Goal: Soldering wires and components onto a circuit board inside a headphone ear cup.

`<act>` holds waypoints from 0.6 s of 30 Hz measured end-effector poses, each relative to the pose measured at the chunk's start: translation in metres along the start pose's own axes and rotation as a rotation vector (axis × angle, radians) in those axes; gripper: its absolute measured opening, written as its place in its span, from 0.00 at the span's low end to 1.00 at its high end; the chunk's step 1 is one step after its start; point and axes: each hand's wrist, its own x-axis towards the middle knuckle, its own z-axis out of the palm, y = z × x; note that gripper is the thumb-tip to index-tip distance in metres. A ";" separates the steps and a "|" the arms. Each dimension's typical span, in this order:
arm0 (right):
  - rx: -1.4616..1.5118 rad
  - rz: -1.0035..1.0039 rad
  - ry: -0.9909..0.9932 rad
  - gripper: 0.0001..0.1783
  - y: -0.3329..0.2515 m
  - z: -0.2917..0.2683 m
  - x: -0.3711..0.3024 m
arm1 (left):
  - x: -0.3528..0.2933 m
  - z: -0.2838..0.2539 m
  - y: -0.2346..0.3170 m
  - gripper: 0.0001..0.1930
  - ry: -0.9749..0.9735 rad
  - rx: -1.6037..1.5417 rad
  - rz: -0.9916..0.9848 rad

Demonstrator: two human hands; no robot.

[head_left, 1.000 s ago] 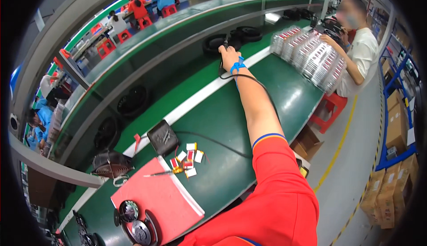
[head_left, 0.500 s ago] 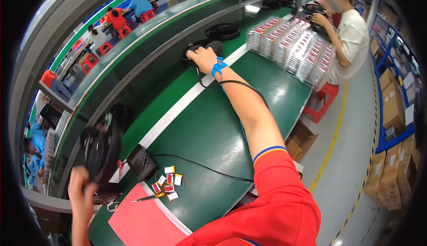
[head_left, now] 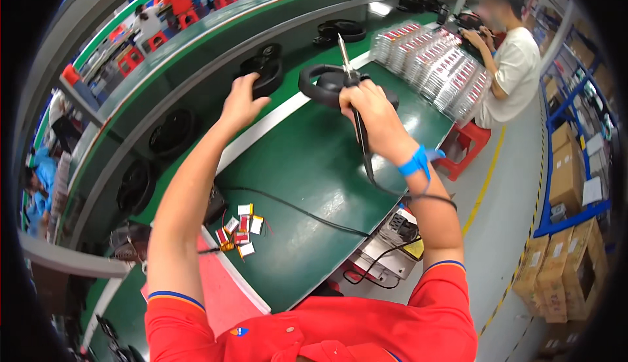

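Note:
My right hand (head_left: 373, 116) is closed round a soldering iron (head_left: 360, 136), its metal tip pointing up and its cord trailing back past my wrist. Right behind those fingers is a pair of black headphones (head_left: 314, 87); whether the hand also grips them I cannot tell. My left hand (head_left: 242, 103) is stretched out over the line's edge, thumb and fingers apart, beside another pair of black headphones (head_left: 271, 80) on the green belt (head_left: 203, 149). Several small flat battery cells (head_left: 243, 228) with red and yellow parts lie on the green bench (head_left: 301, 192).
More black headphones (head_left: 171, 133) sit along the belt. Stacked clear plastic trays (head_left: 432, 67) stand at the far right, by a co-worker (head_left: 510, 67). A pink sheet (head_left: 226, 290) is partly under my left arm. A metal box (head_left: 386, 251) with cords adjoins the bench's right edge.
My right hand has drawn back from the belt, and the soldering iron now shows in it. My left hand has left the blurred headphones at lower left and reached far forward.

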 end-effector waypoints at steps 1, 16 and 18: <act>0.022 -0.022 -0.019 0.14 -0.017 -0.002 -0.003 | -0.006 -0.020 0.030 0.37 -0.125 -0.139 -0.026; 0.637 -0.132 -0.083 0.17 -0.197 0.058 -0.033 | -0.382 -0.276 0.133 0.14 0.177 -0.789 -1.177; 0.601 -0.077 -0.222 0.18 -0.206 0.068 -0.047 | -0.422 -0.277 0.149 0.23 0.178 -0.933 -1.412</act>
